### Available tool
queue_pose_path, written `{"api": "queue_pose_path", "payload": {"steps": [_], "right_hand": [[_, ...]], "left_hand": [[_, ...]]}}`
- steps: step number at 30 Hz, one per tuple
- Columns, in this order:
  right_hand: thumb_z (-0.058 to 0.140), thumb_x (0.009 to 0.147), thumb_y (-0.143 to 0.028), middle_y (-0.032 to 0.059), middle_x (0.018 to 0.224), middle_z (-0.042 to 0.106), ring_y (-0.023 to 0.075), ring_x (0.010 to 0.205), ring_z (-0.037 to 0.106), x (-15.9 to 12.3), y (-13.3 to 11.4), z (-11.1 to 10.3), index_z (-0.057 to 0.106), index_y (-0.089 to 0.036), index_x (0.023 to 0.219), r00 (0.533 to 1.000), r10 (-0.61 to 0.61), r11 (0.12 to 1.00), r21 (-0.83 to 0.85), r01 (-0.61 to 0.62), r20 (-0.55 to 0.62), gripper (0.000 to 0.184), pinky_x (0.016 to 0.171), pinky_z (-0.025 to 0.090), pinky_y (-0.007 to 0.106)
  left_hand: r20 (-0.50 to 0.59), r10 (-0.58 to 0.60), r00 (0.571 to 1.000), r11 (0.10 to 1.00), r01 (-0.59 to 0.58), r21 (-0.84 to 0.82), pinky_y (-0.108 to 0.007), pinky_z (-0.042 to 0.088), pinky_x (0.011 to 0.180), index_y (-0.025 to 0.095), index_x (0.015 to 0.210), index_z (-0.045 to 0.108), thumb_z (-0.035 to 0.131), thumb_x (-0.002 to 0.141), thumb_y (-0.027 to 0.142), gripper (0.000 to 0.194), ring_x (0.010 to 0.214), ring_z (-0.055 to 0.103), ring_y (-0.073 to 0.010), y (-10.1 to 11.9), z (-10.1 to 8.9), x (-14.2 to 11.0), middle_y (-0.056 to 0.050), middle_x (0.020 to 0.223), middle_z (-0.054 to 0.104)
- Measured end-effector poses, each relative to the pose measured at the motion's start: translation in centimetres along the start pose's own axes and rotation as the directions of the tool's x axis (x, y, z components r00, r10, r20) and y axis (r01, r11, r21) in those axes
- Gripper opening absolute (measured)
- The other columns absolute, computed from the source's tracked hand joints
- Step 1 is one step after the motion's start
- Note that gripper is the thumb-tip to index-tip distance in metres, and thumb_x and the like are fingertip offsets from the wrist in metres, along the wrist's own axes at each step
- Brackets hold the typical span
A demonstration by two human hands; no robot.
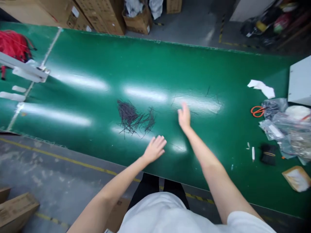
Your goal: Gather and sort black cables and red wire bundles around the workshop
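A heap of thin black ties [134, 118] lies on the green table [155, 68], near its front edge. My left hand [155, 149] rests flat on the table just in front and to the right of the heap, fingers stretched out, holding nothing. My right hand [184, 117] reaches further out, to the right of the heap, fingers extended and a little blurred, with nothing in it. A few stray black ties [209, 90] lie scattered beyond the right hand.
Orange scissors [257, 111], plastic bags [284, 129], a black pouch [268, 154] and white paper [262, 88] crowd the table's right end. A red bundle [13, 43] lies at the far left. Cardboard boxes [97, 14] stand behind the table.
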State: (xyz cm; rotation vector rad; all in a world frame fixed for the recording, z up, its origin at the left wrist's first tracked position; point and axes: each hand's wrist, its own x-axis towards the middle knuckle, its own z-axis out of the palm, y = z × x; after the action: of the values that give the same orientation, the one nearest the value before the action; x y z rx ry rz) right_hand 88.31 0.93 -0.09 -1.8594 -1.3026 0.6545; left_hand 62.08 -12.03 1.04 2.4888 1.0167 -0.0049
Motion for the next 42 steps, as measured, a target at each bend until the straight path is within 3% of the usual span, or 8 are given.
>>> {"api": "queue_pose_path", "payload": {"steps": [7, 13, 21, 25, 30, 34, 38, 42], "right_hand": [[0.037, 0.096, -0.040, 0.0061, 0.163, 0.018, 0.0318, 0.152, -0.005, 13.8, 12.0, -15.2, 0.026, -0.023, 0.153, 0.814, 0.428, 0.893, 0.047, -0.447, -0.393, 0.060, 0.121, -0.011, 0.058], [0.051, 0.092, -0.035, -0.0016, 0.159, 0.032, 0.0242, 0.153, 0.008, 16.2, 9.7, -6.7, 0.049, -0.026, 0.138, 1.000, 0.013, 0.995, -0.103, -0.014, -0.016, 0.047, 0.127, -0.002, 0.048], [0.046, 0.095, -0.030, 0.0090, 0.157, 0.036, 0.0218, 0.150, 0.022, 3.9, -5.6, 10.7, 0.049, -0.014, 0.142, 0.888, -0.176, 0.975, -0.046, 0.216, 0.425, 0.050, 0.125, 0.011, 0.042], [0.037, 0.097, -0.035, 0.0074, 0.159, 0.033, 0.0232, 0.151, 0.021, 0.5, -6.4, 7.4, 0.042, -0.021, 0.147, 0.912, -0.183, 0.964, -0.114, 0.239, 0.367, 0.052, 0.124, 0.014, 0.048], [0.023, 0.097, -0.030, 0.0196, 0.159, 0.027, 0.0308, 0.151, 0.017, -1.5, 0.1, -0.4, 0.033, -0.009, 0.150, 0.945, 0.252, 0.890, -0.334, -0.310, -0.207, 0.058, 0.120, 0.017, 0.058], [0.030, 0.097, -0.032, 0.0167, 0.151, 0.043, 0.0284, 0.146, 0.030, -3.4, -3.5, 7.3, 0.044, -0.012, 0.144, 0.990, 0.100, 0.976, -0.202, -0.077, 0.104, 0.052, 0.120, 0.023, 0.051], [0.031, 0.101, -0.037, 0.0084, 0.155, 0.041, 0.0181, 0.146, 0.032, -2.1, -7.3, 14.1, 0.045, -0.018, 0.145, 0.922, -0.142, 0.978, 0.195, 0.074, 0.361, 0.050, 0.123, 0.023, 0.038], [0.037, 0.100, -0.033, 0.0084, 0.150, 0.048, 0.0146, 0.141, 0.040, 5.7, -0.1, 5.0, 0.052, -0.016, 0.140, 0.993, 0.009, 0.997, 0.074, -0.018, 0.121, 0.045, 0.121, 0.025, 0.034]], "left_hand": [[0.076, 0.497, 0.864, 0.867, -0.498, -0.010, -0.043, 0.026, 0.121, 0.026, 0.150, 0.038, 0.042, 0.096, 0.052, 0.060, 0.149, 0.030, -0.0232, 5.2, 5.7, 1.5, -0.006, 0.159, 0.035], [0.021, 0.328, 0.944, 0.944, -0.329, 0.031, -0.049, 0.023, 0.121, 0.018, 0.152, 0.035, 0.033, 0.099, 0.050, 0.062, 0.150, 0.026, -0.0288, 1.1, 2.9, 8.6, -0.011, 0.161, 0.029], [-0.039, -0.190, 0.981, 0.981, 0.188, -0.041, -0.052, 0.013, 0.124, 0.011, 0.152, 0.033, 0.040, 0.097, 0.040, 0.063, 0.151, 0.022, -0.0303, -7.5, -2.5, 9.8, -0.014, 0.160, 0.030], [-0.120, -0.319, 0.940, 0.948, 0.317, -0.034, -0.051, 0.012, 0.125, 0.004, 0.151, 0.033, 0.036, 0.098, 0.035, 0.061, 0.152, 0.020, -0.0302, -11.5, -5.1, 6.8, -0.018, 0.161, 0.026], [-0.035, -0.100, 0.994, 0.990, 0.095, -0.108, -0.047, 0.020, 0.125, 0.009, 0.147, 0.041, 0.035, 0.099, 0.029, 0.052, 0.150, 0.026, -0.0265, -9.0, -3.2, 2.8, -0.016, 0.156, 0.037], [0.086, 0.314, 0.945, 0.935, -0.293, -0.200, -0.040, 0.032, 0.121, 0.014, 0.138, 0.053, 0.036, 0.100, 0.029, 0.044, 0.141, 0.044, -0.0212, -4.6, 1.2, 2.7, -0.013, 0.145, 0.054], [0.044, 0.263, 0.964, 0.960, -0.256, -0.115, -0.044, 0.034, 0.120, 0.009, 0.145, 0.044, 0.037, 0.100, 0.034, 0.052, 0.144, 0.040, -0.0253, -4.1, 2.2, 6.9, -0.017, 0.150, 0.047], [-0.103, 0.037, 0.994, 0.999, -0.036, 0.014, -0.049, 0.028, 0.122, 0.008, 0.150, 0.036, 0.036, 0.099, 0.038, 0.059, 0.148, 0.030, -0.0288, -5.0, -0.1, 13.9, -0.017, 0.156, 0.036]]}}
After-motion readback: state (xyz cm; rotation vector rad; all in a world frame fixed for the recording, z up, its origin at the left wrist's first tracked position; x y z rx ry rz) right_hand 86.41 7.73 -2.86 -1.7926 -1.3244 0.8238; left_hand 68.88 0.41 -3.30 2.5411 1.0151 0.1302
